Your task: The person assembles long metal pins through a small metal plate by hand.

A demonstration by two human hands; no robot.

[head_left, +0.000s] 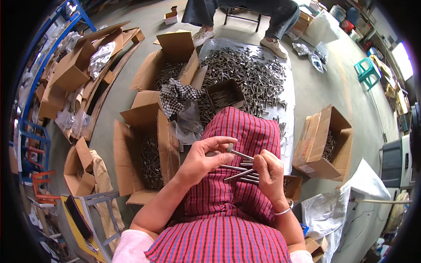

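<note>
My right hand (268, 171) grips a bundle of several long metal bolts (239, 170), their heads pointing left. My left hand (204, 157) pinches the head end of the topmost bolt between thumb and fingers. Both hands hover over my lap, which is covered by a red striped cloth (245, 131). A bracelet circles my right wrist.
A large heap of bolts (250, 76) lies on a white sheet ahead, with a small open box (224, 93) on it. Open cardboard boxes of bolts stand at left (147, 158), far left (169, 65) and right (322, 142). Another person's legs (272, 26) are beyond the heap.
</note>
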